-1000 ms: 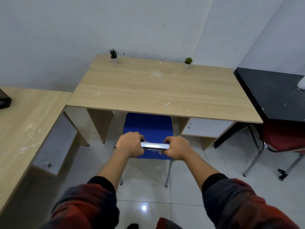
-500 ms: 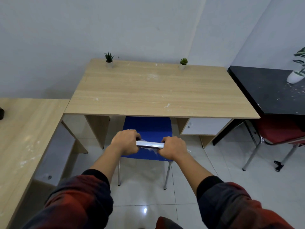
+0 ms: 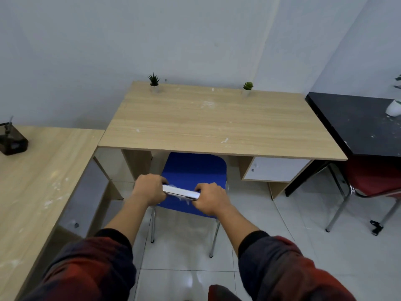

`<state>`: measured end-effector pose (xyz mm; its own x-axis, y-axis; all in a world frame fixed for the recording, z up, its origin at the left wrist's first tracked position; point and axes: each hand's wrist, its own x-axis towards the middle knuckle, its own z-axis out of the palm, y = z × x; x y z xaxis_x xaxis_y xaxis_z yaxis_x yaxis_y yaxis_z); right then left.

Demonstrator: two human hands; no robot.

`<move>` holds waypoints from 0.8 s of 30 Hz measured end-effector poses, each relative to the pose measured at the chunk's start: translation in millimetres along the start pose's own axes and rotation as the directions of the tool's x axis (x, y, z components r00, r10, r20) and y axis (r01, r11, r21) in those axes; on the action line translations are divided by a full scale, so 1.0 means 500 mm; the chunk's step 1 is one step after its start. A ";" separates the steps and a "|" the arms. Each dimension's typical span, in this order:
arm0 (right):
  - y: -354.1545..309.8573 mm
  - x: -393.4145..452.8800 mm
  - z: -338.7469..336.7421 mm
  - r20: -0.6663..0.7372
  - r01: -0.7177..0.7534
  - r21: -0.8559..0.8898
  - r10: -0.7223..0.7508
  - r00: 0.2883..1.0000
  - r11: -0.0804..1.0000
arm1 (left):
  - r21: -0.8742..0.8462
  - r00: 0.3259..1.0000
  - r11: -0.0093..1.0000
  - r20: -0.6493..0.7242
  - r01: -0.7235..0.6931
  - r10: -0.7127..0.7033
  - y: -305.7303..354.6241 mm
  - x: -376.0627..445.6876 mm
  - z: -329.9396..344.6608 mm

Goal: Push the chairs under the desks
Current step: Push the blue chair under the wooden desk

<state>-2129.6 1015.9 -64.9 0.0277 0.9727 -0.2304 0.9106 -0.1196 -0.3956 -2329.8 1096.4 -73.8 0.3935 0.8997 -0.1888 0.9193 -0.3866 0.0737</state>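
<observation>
We are in the middle of sliding the blue chair under the wooden desk at the centre of the frame. Our left hand and right hand both have their fingers curled tight around the metal bar of its backrest. The seat's front is already beneath the desktop; its rear legs are out on the floor. Next, we judge, comes a straight forward push. The red chair at right waits.

Kneehole between desk panel and drawer unit open; blue chair partly in
</observation>
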 end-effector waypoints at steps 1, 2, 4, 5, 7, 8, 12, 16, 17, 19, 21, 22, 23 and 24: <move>0.013 -0.001 -0.009 0.013 -0.002 0.003 0.002 1.000 1.000 | 0.007 1.000 1.000 -0.002 0.011 -0.011 0.015 -0.001 0.003; 0.025 -0.004 -0.017 0.024 0.001 0.006 -0.001 1.000 1.000 | 0.017 1.000 1.000 -0.005 0.015 -0.015 0.028 -0.004 0.005; 0.042 -0.013 -0.025 0.036 0.005 0.007 -0.005 0.999 1.000 | 0.038 1.000 0.999 -0.021 0.009 -0.008 0.050 -0.013 0.016; 0.047 -0.020 -0.026 0.034 0.008 0.005 -0.008 0.999 1.000 | 0.042 0.999 0.999 -0.032 0.004 -0.003 0.057 -0.019 0.023; 0.054 -0.029 -0.021 0.012 0.016 -0.001 -0.016 1.000 1.000 | 0.031 0.998 0.999 -0.054 -0.012 0.014 0.060 -0.030 0.034; 0.056 -0.033 -0.015 0.000 0.022 -0.018 -0.022 1.000 1.000 | 0.019 0.997 0.999 -0.072 -0.027 0.028 0.056 -0.036 0.040; 0.055 -0.036 0.011 -0.031 0.062 -0.107 -0.065 0.997 0.992 | -0.041 0.973 0.989 -0.185 -0.145 0.135 0.019 -0.047 0.062; 0.071 -0.015 0.004 -0.035 0.067 -0.117 -0.072 0.997 0.991 | -0.037 0.946 0.970 -0.235 -0.240 0.225 0.016 -0.026 0.056; 0.074 -0.010 0.002 -0.040 0.058 -0.123 -0.064 0.997 0.991 | -0.035 0.942 0.968 -0.241 -0.249 0.233 0.017 -0.021 0.053; 0.068 0.004 0.003 -0.058 0.045 -0.119 -0.052 0.997 0.992 | -0.036 0.943 0.969 -0.241 -0.246 0.230 0.009 -0.006 0.047; 0.056 0.027 0.005 -0.071 0.053 -0.116 -0.062 0.996 0.992 | -0.029 0.949 0.974 -0.231 -0.225 0.213 -0.009 0.015 0.040; 0.052 0.036 0.004 -0.080 0.061 -0.117 -0.071 0.994 0.991 | -0.025 0.954 0.976 -0.218 -0.217 0.207 -0.016 0.024 0.037; 0.054 0.046 0.000 -0.080 0.064 -0.115 -0.074 0.994 0.991 | -0.027 0.958 0.977 -0.207 -0.210 0.200 -0.017 0.033 0.034; 0.058 0.054 -0.006 -0.079 0.071 -0.117 -0.081 0.994 0.991 | -0.029 0.960 0.979 -0.203 -0.204 0.194 -0.016 0.041 0.031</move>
<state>-2101.4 1039.1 -79.8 -0.0132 0.9919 -0.1262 0.9523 -0.0260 -0.3041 -2329.2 1114.6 -93.6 0.5573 0.8297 0.0323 0.8196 -0.5560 0.1386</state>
